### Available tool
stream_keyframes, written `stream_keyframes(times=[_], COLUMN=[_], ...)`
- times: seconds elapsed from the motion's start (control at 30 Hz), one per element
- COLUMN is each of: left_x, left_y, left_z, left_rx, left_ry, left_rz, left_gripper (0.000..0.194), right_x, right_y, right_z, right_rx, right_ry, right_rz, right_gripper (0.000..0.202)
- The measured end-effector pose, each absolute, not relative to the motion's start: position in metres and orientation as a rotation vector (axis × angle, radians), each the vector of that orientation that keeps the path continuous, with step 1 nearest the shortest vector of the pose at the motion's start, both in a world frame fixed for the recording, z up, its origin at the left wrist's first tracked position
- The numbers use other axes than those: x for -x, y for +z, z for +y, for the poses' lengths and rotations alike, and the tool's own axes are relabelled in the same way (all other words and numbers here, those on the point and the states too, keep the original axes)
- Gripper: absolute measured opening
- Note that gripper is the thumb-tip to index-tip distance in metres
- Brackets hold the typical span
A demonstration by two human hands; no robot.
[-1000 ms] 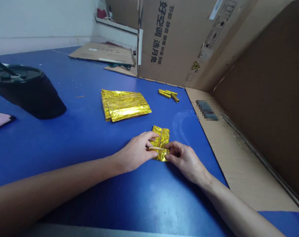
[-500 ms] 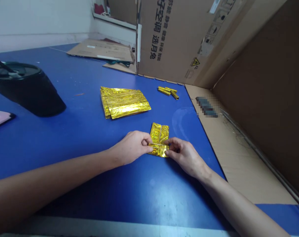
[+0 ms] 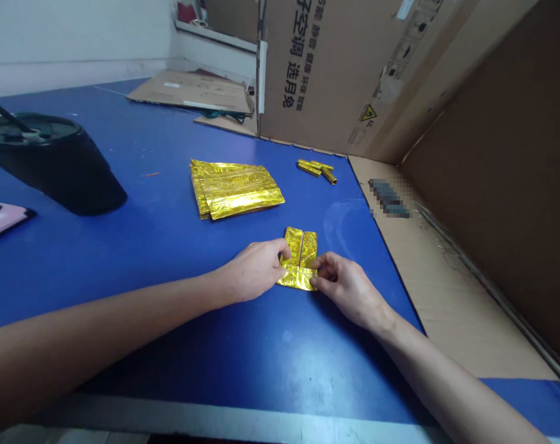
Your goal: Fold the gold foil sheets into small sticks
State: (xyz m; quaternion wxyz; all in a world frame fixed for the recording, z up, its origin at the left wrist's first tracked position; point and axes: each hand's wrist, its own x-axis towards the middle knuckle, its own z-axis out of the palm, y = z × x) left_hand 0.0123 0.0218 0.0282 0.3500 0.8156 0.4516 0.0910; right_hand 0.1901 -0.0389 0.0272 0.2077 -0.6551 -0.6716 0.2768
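A small gold foil sheet (image 3: 298,277) lies on the blue table with its sides folded to a middle seam and its near edge folded up. At its left edge is my left hand (image 3: 256,268), thumb and index finger spread a little apart around the near fold's corner. My right hand (image 3: 349,287) pinches the right end of that fold between thumb and fingers. Beyond my hands lies a stack of larger gold foil sheets (image 3: 240,190). Several small rolled gold pieces (image 3: 316,169) rest farther back, to the right of the stack.
A black cup (image 3: 62,166) with a straw stands on the blue table (image 3: 169,364) at the left, near a pink item (image 3: 5,219). Flat cardboard (image 3: 192,92) lies at the back. A large cardboard panel (image 3: 326,74) rises behind; a blurred dark object (image 3: 389,198) lies on cardboard at the right.
The thumb and index finger of my left hand have parted and the index finger has lifted off the fold. My right hand stays at the right end. The view has shifted slightly.
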Motion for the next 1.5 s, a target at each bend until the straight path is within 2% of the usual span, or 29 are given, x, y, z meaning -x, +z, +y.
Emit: stream_keyframes(times=[0.2, 0.57, 0.97, 1.5], left_x=[-0.013, -0.016, -0.019, -0.021], left_y=[0.023, 0.023, 0.023, 0.018], left_z=[0.020, 0.013, 0.012, 0.008], left_rx=[-2.316, -2.567, -2.687, -2.846], left_ry=[0.150, 0.044, 0.007, 0.009], left_rz=[1.178, 1.220, 1.147, 1.124], left_gripper=[0.028, 0.023, 0.029, 0.030], right_x=[-0.186, -0.184, -0.182, -0.180], right_y=[0.031, 0.033, 0.033, 0.036], right_z=[-0.039, -0.040, -0.037, -0.037], right_rx=[1.893, 1.909, 1.939, 1.977], right_ry=[0.715, 0.638, 0.550, 0.530], right_rz=[-1.896, -1.942, -2.029, -2.040], right_gripper=[0.013, 0.012, 0.025, 0.021])
